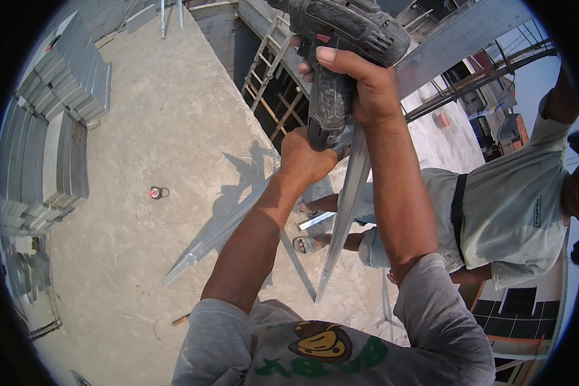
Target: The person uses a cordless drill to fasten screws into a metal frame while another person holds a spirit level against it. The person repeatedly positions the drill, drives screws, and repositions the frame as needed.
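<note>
My right hand [372,87] is wrapped round the grip of a worn black cordless drill [350,32], raised at the top middle. Its thumb lies across the upper grip, and the drill's front end runs out of view. Just below the drill's base, my left hand [305,157] is closed round a silvery metal profile [346,209]; its fingertips are mostly hidden. That profile slants down toward my body. A second metal profile [215,238] runs down to the left behind my left forearm. At the upper right, a broad metal beam [466,48] extends past the drill.
Another person [495,225] in a light shirt stands close on the right. Grey blocks [67,83] are stacked at left. A tape measure [156,192] lies on the concrete floor [128,257]. Beyond the floor's edge, a ladder [264,61] stands in an opening.
</note>
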`<action>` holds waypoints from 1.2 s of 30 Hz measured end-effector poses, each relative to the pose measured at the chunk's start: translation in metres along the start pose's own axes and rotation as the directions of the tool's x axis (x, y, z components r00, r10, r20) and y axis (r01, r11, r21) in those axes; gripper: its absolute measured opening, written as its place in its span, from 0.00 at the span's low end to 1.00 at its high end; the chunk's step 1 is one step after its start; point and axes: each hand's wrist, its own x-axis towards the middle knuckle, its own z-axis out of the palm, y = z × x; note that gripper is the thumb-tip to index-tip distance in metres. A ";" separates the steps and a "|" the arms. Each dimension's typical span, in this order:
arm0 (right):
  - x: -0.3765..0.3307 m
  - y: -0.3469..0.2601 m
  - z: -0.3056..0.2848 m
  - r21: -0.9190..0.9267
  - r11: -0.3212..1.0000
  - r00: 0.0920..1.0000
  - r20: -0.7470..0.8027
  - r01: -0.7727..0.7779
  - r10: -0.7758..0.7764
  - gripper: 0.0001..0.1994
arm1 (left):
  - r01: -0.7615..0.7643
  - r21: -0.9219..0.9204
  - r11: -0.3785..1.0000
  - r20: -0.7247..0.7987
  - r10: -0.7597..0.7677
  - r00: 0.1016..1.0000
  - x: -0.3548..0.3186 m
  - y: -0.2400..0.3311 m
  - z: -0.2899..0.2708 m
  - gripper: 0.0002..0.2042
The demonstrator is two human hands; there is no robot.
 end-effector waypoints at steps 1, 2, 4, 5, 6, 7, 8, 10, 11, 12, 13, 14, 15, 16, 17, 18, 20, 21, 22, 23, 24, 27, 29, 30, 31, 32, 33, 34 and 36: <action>0.000 -0.001 0.001 0.012 1.000 1.000 0.008 0.002 -0.002 0.25 | 0.001 -0.011 1.000 -0.005 -0.001 1.000 0.000 0.000 0.001 0.13; 0.000 -0.002 0.001 0.013 1.000 1.000 -0.008 -0.007 0.007 0.25 | 0.011 -0.035 0.999 0.005 -0.011 1.000 -0.001 -0.001 0.001 0.13; -0.002 -0.004 0.002 0.031 0.999 1.000 0.025 0.008 -0.009 0.27 | 0.005 -0.086 0.996 0.015 -0.004 1.000 -0.001 -0.002 0.002 0.13; -0.005 -0.007 0.002 0.033 0.999 0.999 0.029 0.013 -0.014 0.27 | -0.036 -0.025 0.999 0.014 0.036 0.999 -0.001 -0.002 0.002 0.13; -0.013 -0.009 0.001 0.010 1.000 1.000 -0.017 -0.004 0.004 0.31 | -0.085 0.033 0.996 0.012 0.084 0.996 -0.002 -0.003 0.001 0.13; -0.024 -0.012 0.001 0.034 0.999 0.999 -0.050 -0.014 0.016 0.31 | -0.160 0.082 0.984 -0.005 0.161 0.987 -0.001 -0.004 -0.001 0.14; -0.039 -0.015 0.000 0.060 0.998 0.996 -0.084 -0.029 0.034 0.32 | -0.228 0.165 0.960 0.038 0.225 0.974 0.001 -0.006 -0.002 0.16; -0.078 -0.020 0.001 0.097 0.995 0.987 -0.151 -0.035 0.049 0.35 | -0.081 0.031 0.996 0.038 0.080 0.996 0.006 -0.007 -0.002 0.18; -0.103 -0.023 0.002 0.106 0.994 0.982 -0.183 -0.025 0.044 0.37 | -0.029 0.113 0.993 0.108 0.016 0.994 0.007 -0.007 -0.002 0.20; -0.135 -0.029 0.006 0.146 0.985 0.958 -0.256 -0.093 0.129 0.39 | -0.089 0.319 0.943 0.157 0.040 0.987 0.008 -0.007 -0.002 0.22; -0.166 -0.035 0.013 0.183 0.975 0.931 -0.316 -0.130 0.183 0.40 | -0.106 0.353 0.930 0.127 0.065 0.990 0.008 -0.007 -0.002 0.23; -0.195 -0.040 0.020 0.221 0.963 0.895 -0.383 -0.154 0.231 0.42 | -0.141 0.372 0.917 0.081 0.119 0.990 0.008 -0.006 0.000 0.24; -0.220 -0.043 0.026 0.256 0.957 0.870 -0.433 -0.134 0.238 0.42 | -0.175 0.392 0.903 0.036 0.175 0.984 0.007 -0.004 0.002 0.25; -0.244 -0.046 0.032 0.262 0.947 0.825 -0.483 -0.184 0.294 0.43 | -0.229 0.318 0.920 0.041 0.228 0.973 0.007 -0.002 0.001 0.26; -0.264 -0.048 0.038 0.276 0.936 0.783 -0.522 -0.220 0.338 0.42 | -0.206 0.285 0.936 0.044 0.202 0.978 0.005 -0.001 0.001 0.26; -0.280 -0.047 0.045 0.267 0.933 0.745 -0.566 -0.239 0.353 0.41 | -0.185 0.252 0.950 0.040 0.180 0.983 0.005 0.001 0.000 0.25; -0.303 -0.043 0.056 0.258 0.922 0.663 -0.641 -0.288 0.386 0.38 | -0.159 0.216 0.963 0.026 0.158 0.987 0.004 0.003 0.000 0.24; -0.309 -0.037 0.057 0.216 0.928 0.655 -0.660 -0.302 0.367 0.34 | -0.177 0.209 0.962 0.033 0.174 0.984 0.004 0.004 0.000 0.24; -0.313 -0.030 0.060 0.178 0.930 0.643 -0.679 -0.322 0.353 0.30 | -0.177 0.203 0.963 0.044 0.171 0.984 0.004 0.005 -0.001 0.24; -0.316 -0.023 0.064 0.140 0.929 0.634 -0.696 -0.343 0.339 0.26 | -0.176 0.195 0.965 0.057 0.168 0.984 0.005 0.005 -0.002 0.24; -0.317 -0.016 0.065 0.095 0.935 0.632 -0.714 -0.341 0.302 0.20 | -0.193 0.200 0.961 0.073 0.182 0.981 0.005 0.005 -0.003 0.22; -0.312 0.004 0.071 0.039 0.937 0.608 -0.751 -0.347 0.257 0.17 | -0.194 0.228 0.954 0.096 0.177 0.980 0.006 0.004 -0.004 0.21; -0.306 0.011 0.074 0.001 0.934 0.607 -0.760 -0.356 0.232 0.16 | -0.182 0.220 0.958 0.092 0.165 0.982 0.005 0.004 -0.005 0.21; -0.302 0.013 0.075 -0.024 0.936 0.614 -0.760 -0.350 0.210 0.16 | -0.188 0.212 0.959 0.091 0.172 0.981 0.005 0.004 -0.005 0.21; -0.298 0.014 0.076 -0.051 0.938 0.623 -0.760 -0.344 0.187 0.16 | -0.195 0.204 0.959 0.088 0.180 0.980 0.006 0.004 -0.005 0.21; -0.296 0.013 0.077 -0.099 0.926 0.641 -0.748 -0.364 0.172 0.17 | -0.195 0.207 0.959 0.090 0.180 0.980 0.006 0.004 -0.005 0.20; -0.294 0.011 0.079 -0.127 0.908 0.645 -0.743 -0.400 0.180 0.18 | -0.194 0.211 0.958 0.094 0.178 0.980 0.005 0.004 -0.005 0.20; -0.291 0.010 0.080 -0.161 0.889 0.653 -0.735 -0.429 0.182 0.19 | -0.199 0.214 0.956 0.093 0.183 0.979 0.007 0.005 -0.005 0.20; -0.287 0.008 0.079 -0.223 0.870 0.673 -0.723 -0.440 0.155 0.18 | -0.213 0.225 0.951 0.089 0.198 0.976 0.007 0.005 -0.004 0.20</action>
